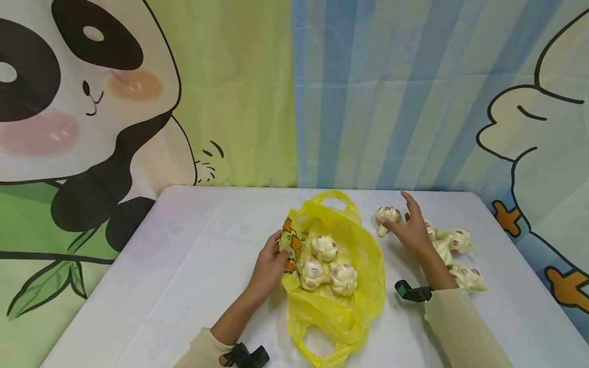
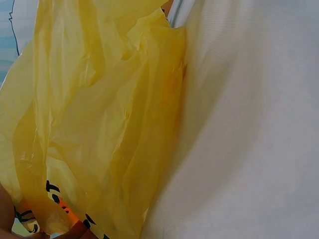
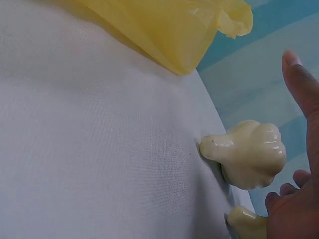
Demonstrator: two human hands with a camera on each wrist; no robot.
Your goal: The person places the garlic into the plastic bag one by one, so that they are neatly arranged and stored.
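A yellow plastic bag (image 1: 354, 266) lies open in the middle of the white table (image 1: 184, 266), with three garlic bulbs (image 1: 324, 248) on its mouth. My left hand (image 1: 281, 249) pinches the bag's printed left edge. The left wrist view is filled by the yellow bag (image 2: 99, 124). My right hand (image 1: 405, 221) hovers open beside a single garlic bulb (image 1: 388, 214) to the right of the bag. In the right wrist view that bulb (image 3: 249, 154) lies on the cloth. The index finger (image 3: 301, 84) is stretched out above it and does not grip it.
Several more garlic bulbs (image 1: 457, 243) lie in a loose heap on the table to the right of my right wrist. A cartoon backdrop (image 1: 294, 92) hangs right behind the table's far edge. The bag's handle (image 3: 234, 20) shows at the top of the right wrist view.
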